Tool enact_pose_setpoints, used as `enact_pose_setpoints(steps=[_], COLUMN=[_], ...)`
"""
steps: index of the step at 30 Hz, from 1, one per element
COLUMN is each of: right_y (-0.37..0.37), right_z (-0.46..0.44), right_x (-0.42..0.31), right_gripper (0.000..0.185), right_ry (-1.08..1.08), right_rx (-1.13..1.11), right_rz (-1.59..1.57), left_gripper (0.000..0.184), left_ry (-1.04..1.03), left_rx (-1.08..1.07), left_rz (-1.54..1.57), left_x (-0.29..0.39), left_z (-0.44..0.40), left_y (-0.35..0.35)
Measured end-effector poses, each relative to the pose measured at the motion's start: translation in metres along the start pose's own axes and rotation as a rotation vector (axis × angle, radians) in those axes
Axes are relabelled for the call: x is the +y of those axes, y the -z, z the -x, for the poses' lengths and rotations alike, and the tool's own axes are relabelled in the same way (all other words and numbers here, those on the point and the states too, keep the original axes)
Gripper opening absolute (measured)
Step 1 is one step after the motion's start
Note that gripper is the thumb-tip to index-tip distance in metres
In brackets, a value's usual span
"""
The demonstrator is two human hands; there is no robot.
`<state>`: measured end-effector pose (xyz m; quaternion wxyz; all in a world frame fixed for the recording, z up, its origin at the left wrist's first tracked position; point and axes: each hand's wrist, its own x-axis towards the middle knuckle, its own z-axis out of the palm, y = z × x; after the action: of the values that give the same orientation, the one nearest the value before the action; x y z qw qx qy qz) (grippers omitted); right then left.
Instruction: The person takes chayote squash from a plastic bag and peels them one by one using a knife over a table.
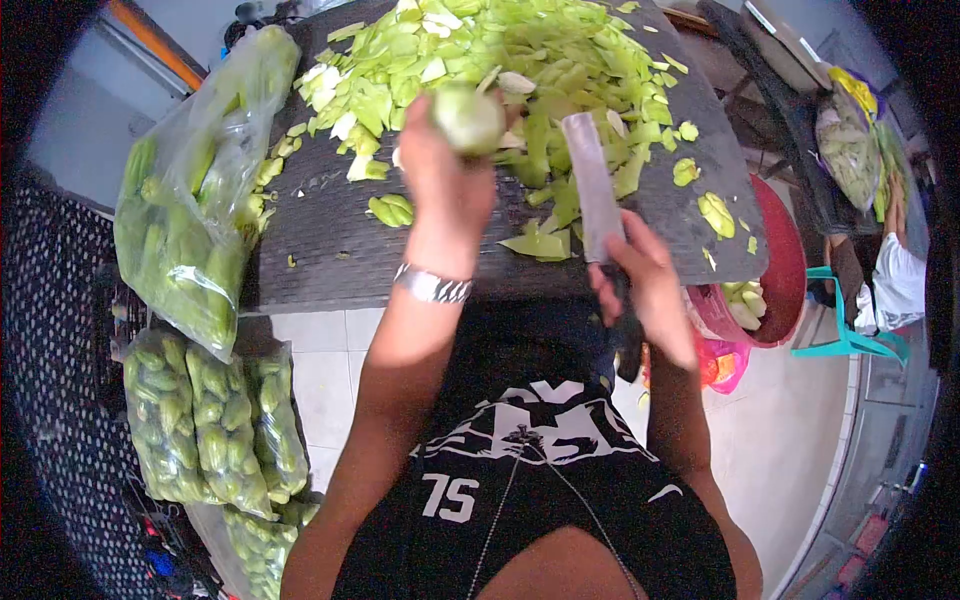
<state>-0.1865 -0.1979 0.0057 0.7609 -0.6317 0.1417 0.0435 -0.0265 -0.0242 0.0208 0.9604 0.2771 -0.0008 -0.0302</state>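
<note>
My left hand is wrapped round a pale green, partly peeled vegetable, held above the near part of the dark table; motion blurs it, so its exact kind is unclear. My right hand grips the dark handle of a broad-bladed knife. Its blade points away from me, a short way right of the vegetable and apart from it. Beyond both hands lies a large heap of green peelings, with wider strips beneath the blade.
A clear plastic bag of long green vegetables sits at the table's left edge. More filled bags are below it. A red tub with pale pieces stands right of the table. Another person's arm shows near a teal stool.
</note>
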Motion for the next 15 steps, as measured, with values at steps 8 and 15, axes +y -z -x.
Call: enact_pose_setpoints(steps=[8,15], right_y=[-0.004,0.002], right_z=[-0.004,-0.002], right_x=[0.009,0.004], right_gripper=[0.028,0.035], right_ry=[-0.056,0.013], right_rx=[-0.046,0.010], right_rz=[-0.037,-0.026], left_gripper=[0.045,0.037], left_ry=[0.599,0.340], left_rx=[-0.785,-0.551], left_rz=[-0.421,-0.886], left_x=[-0.073,0.015], left_z=[0.032,0.014], left_y=[-0.118,-0.040])
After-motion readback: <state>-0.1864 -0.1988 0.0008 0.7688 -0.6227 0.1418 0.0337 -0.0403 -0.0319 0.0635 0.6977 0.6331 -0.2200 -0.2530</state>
